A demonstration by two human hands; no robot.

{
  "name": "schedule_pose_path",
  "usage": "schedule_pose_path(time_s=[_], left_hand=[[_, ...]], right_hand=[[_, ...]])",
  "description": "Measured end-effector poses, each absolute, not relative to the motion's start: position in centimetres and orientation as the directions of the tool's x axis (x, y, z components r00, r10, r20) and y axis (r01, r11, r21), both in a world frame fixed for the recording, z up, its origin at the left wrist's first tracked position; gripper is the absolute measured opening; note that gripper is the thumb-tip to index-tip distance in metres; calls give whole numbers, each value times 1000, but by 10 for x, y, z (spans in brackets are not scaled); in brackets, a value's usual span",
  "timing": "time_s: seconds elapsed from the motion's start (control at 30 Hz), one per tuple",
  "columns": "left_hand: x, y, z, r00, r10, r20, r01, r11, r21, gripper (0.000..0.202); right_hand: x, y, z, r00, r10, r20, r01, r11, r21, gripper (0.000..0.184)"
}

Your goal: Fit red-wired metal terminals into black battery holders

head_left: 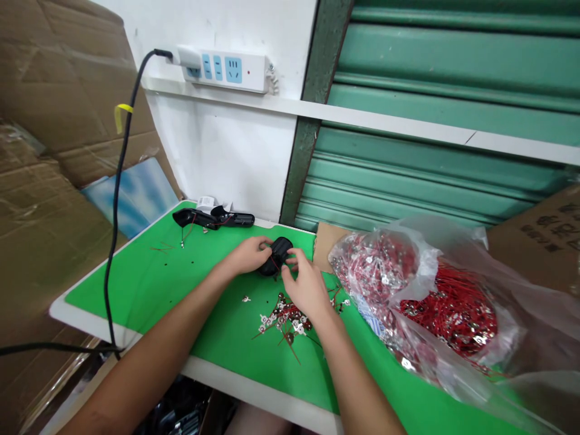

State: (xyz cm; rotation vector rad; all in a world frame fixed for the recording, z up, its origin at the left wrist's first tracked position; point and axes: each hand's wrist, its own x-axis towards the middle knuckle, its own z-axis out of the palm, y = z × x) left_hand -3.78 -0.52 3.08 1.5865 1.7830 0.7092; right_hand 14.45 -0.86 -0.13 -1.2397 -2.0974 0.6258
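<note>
My left hand (247, 255) and my right hand (308, 287) meet over the green mat (149, 284), both closed on a small black plastic part (276, 255). The left fingers wrap its left side; the right fingertips pinch its right edge, where a thin red wire shows. Just in front of my right hand lies a small heap of red wires with metal terminals (285, 319).
A clear plastic bag (435, 302) full of red wires and terminals lies at the right. Other black parts (212, 219) lie at the mat's far edge. A black power cable (115, 199) hangs from a wall power strip (226, 69). Cardboard stands at the left.
</note>
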Motion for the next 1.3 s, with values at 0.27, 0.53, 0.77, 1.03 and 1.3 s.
schedule_pose_path(time_s=[0.27, 0.53, 0.77, 1.03, 1.3], left_hand=[[-38, -4, 30, -24, 996, -89, 567, 87, 819, 47], [-33, -5, 31, 56, 998, 31, 333, -48, 942, 47], [-19, -15, 37, 156, 975, 156, 247, -191, 950, 44], [-17, -17, 33, 215, 956, 198, 212, -244, 946, 44], [-15, -23, 38, 257, 950, 177, 279, -248, 928, 49]], right_hand=[[145, -5, -4, -353, 881, 315, 546, 468, -695, 32], [146, 2, 2, -137, 934, 331, 216, 354, -910, 37], [144, 4, 6, -150, 960, 236, -52, 230, -972, 49], [149, -2, 15, -198, 952, 235, 14, 242, -970, 67], [160, -2, 20, -314, 922, 226, 58, 257, -965, 78]])
